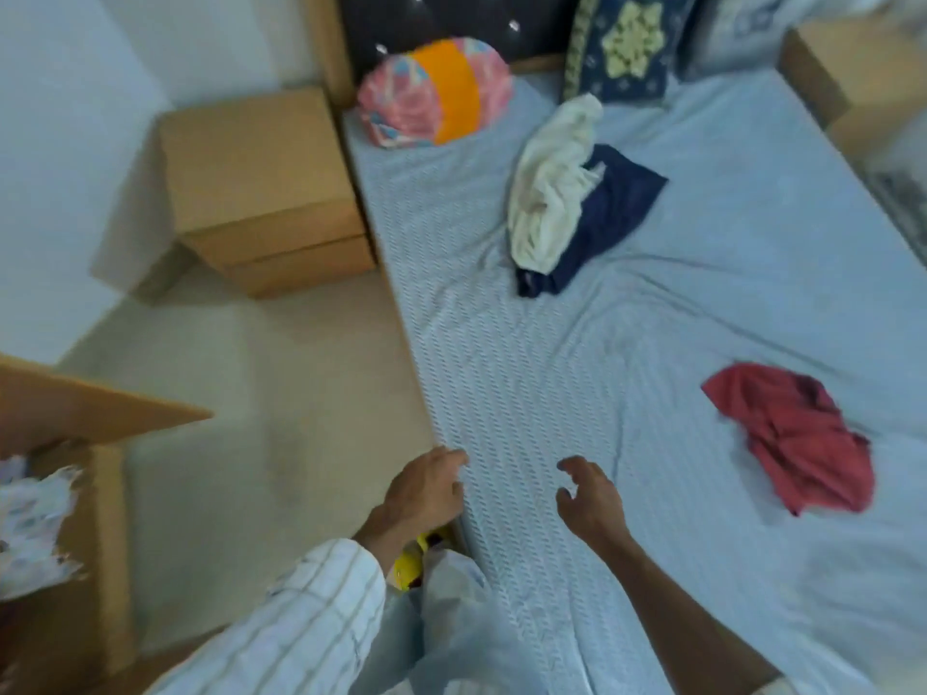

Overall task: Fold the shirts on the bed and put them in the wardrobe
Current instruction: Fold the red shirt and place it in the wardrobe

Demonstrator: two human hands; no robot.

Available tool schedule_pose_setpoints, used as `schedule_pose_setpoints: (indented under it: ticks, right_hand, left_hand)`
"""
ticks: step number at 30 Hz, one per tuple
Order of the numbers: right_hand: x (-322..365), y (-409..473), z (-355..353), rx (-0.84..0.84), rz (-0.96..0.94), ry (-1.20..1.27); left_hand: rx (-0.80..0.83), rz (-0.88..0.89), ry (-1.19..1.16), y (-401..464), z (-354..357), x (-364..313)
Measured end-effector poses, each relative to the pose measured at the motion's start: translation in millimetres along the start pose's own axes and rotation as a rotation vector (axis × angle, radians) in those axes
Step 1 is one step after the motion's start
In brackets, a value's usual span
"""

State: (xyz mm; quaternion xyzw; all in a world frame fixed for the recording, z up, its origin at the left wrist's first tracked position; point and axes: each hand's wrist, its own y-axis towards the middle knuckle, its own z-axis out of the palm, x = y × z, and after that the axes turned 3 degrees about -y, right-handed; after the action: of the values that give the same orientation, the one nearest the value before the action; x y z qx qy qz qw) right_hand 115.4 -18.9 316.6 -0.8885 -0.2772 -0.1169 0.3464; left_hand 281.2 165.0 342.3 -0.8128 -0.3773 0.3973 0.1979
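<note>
Entry: bedroom, head view, frame somewhat motion-blurred.

Bed (pixel 501 373): pale blue patterned sheet, running from 6 o'clock to 12 o'clock.

Shirts, unfolded, three seen:
- red shirt (pixel 795 438), crumpled, at 3 o'clock, nearest the hands.
- white shirt (pixel 552 188), bunched, toward 1 o'clock, lying partly over the next.
- navy shirt (pixel 609 213), spread beneath and beside the white one.

Left hand (pixel 426 489): at the bed's near edge, 6 o'clock, fingers loosely extended, holding nothing. Striped sleeve (pixel 321 619) on this arm.

Right hand (pixel 589 499): over the sheet just beside the left, fingers spread and slightly hooked, holding nothing; whether it touches the sheet cannot be told.

Wardrobe (pixel 95 408): wooden panel and open compartment at 9 o'clock, with pale patterned cloth inside.

Other: bedside cabinet (pixel 256 193) at 11 o'clock; round pink and orange cushion (pixel 436 90) and navy patterned pillow (pixel 627 47) at the headboard.

Step in hand, as judged: between garments, no shirt taken up.

Next move, as judged: reach toward 3 o'clock for the red shirt, draw it onto bare sheet before the hands, and spread it flat for folding.
</note>
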Motion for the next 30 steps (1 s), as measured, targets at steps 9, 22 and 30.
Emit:
schedule_pose_setpoints:
  ticks: [9, 22, 30]
  right_hand:
    - [-202.0, 68.9, 84.1, 0.19, 0.337, -0.184]
    - [-321.5, 155.3, 149.9, 0.164, 0.294, -0.361]
    - [-334.4, 153.4, 158.8, 0.133, 0.215, -0.411]
  left_hand:
    - [0.29, 0.146, 0.049, 148.8, 186.1, 17.0]
    - [0.212, 0.086, 0.681, 253.9, 341.5, -32.5]
    - [0.056, 0.216, 0.846, 259.3, 345.9, -63.8]
